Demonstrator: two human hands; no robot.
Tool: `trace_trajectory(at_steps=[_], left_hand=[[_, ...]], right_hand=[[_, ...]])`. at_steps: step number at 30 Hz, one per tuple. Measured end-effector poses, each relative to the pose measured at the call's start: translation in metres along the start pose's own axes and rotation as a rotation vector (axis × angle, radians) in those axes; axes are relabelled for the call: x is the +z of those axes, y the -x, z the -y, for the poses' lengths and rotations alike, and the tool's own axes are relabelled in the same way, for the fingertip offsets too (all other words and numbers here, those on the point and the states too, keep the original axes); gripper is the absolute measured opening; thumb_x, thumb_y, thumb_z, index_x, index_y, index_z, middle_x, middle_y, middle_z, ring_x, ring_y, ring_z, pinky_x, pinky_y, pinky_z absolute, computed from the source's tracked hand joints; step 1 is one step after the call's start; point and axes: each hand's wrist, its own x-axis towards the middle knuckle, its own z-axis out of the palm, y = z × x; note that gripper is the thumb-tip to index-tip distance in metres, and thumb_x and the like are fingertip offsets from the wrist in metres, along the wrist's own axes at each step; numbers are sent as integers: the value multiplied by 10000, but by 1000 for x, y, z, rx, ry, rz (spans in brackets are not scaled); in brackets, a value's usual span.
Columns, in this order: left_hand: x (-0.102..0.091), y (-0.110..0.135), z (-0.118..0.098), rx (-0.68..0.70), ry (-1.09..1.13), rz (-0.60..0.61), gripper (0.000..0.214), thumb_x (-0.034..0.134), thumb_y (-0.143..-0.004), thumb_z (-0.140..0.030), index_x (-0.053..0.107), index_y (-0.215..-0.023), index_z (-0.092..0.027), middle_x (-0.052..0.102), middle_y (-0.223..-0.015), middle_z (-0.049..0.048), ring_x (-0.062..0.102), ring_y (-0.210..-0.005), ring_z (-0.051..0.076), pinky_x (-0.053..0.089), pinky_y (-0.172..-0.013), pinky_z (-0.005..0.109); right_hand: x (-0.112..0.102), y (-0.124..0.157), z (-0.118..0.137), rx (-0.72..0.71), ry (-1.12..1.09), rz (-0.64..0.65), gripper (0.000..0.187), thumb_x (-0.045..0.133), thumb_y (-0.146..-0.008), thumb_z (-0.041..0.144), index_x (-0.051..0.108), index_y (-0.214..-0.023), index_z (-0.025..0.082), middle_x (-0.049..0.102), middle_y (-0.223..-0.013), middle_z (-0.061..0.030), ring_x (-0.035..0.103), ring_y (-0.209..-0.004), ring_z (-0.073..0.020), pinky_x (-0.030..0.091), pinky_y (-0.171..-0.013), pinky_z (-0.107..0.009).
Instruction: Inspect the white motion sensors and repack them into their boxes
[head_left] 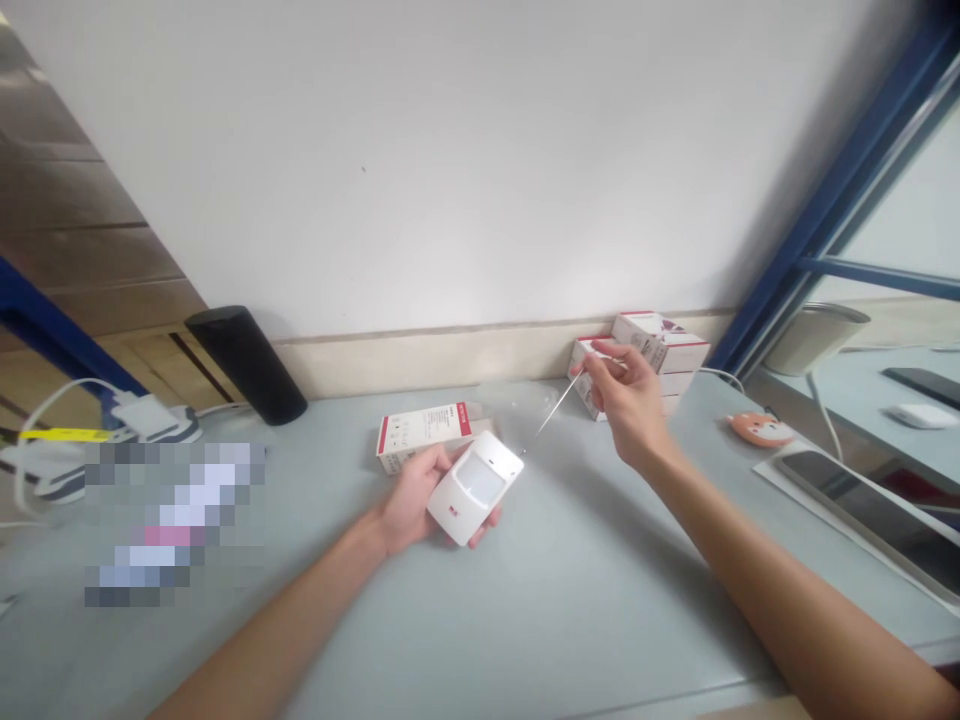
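My left hand is wrapped round a white motion detector with a curved lens window and a small red mark on its front. The detector is tilted and held above the table. From its upper right corner a thin metal antenna slants up and to the right. My right hand pinches the far end of this antenna between thumb and fingers. Behind my left hand lies a white and red box, partly hidden by the hand and the detector.
Several white and red boxes are stacked against the wall behind my right hand. At left are a black cylinder, white plugs with cables and a blurred-out object. An orange animal-faced item and a dark phone-like slab lie right.
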Motion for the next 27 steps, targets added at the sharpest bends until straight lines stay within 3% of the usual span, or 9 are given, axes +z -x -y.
trace_trajectory(at_steps=[7,10,13,15,18,20,22,27], left_hand=[[25,-2,2,156,9,-223,423,398,-834,-392,643,-1019,-102,741,-800,169,636,-557,248,332,-473,303],[31,-4,6,221,46,-277,429,405,-824,-380,651,-1018,-87,744,-803,174,637,-568,247,365,-512,320],[34,-7,9,237,122,-325,457,407,-821,-405,652,-1033,-84,742,-796,168,646,-570,253,353,-500,314],[38,-8,9,252,139,-362,451,415,-833,-405,641,-1067,-93,743,-802,155,648,-572,245,346,-490,300],[46,-7,4,324,120,-418,436,428,-839,-364,599,-1161,-124,748,-805,122,647,-557,235,365,-499,291],[50,-5,0,361,114,-434,458,429,-833,-348,576,-1213,-138,750,-809,111,651,-550,244,371,-497,294],[51,-2,-5,383,117,-443,458,432,-828,-348,582,-1202,-130,753,-828,123,656,-558,250,380,-496,299],[46,3,-16,489,165,-556,390,454,-808,-361,616,-1065,-117,755,-871,148,650,-581,241,389,-496,300]], right_hand=[[27,42,-14,24,117,279,336,711,-908,562,689,-935,227,761,-941,-44,517,-545,-107,442,-518,-268],[34,58,-17,38,216,380,369,634,-956,589,726,-943,232,745,-869,-43,544,-572,-139,466,-561,-294],[33,59,-18,32,311,470,404,548,-1006,588,757,-1031,243,724,-805,-38,604,-631,-173,506,-615,-311],[27,49,-21,-72,453,510,400,490,-1042,542,768,-1118,264,745,-974,-62,664,-739,-189,543,-695,-329],[13,30,-30,-255,884,489,410,565,-1013,412,665,-1392,295,657,-1346,-112,687,-1064,-270,554,-903,-407],[5,22,-39,-224,1144,451,538,646,-952,317,591,-1484,253,598,-1434,-167,640,-1213,-342,522,-988,-461],[0,16,-45,-137,1246,441,476,628,-943,236,646,-1419,218,617,-1406,-191,665,-1184,-348,517,-975,-445],[-8,5,-34,-108,1180,360,311,474,-1017,233,742,-1175,238,761,-1141,-102,731,-966,-249,514,-876,-351]])
